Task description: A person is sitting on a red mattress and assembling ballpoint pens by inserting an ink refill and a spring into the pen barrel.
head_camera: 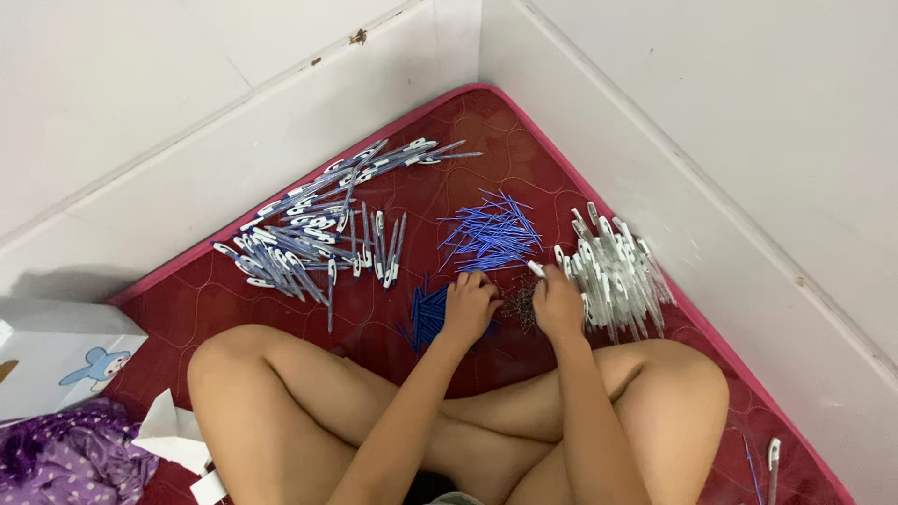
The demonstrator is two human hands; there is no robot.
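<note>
Pen parts lie sorted in heaps on a red quilted mattress (281,299), before a person seated cross-legged.

Both forearms reach forward over the crossed legs. The left hand (470,304) is curled, knuckles up, on a small bundle of blue pen barrels (426,313). The right hand (558,301) pinches one white-tipped pen piece (535,268) beside the clear pen casings (617,271) by the mattress's right edge. Four heaps show, too dense to count: assembled pens (323,224) toward the left edge, blue refills (491,234) near the far corner.
</note>
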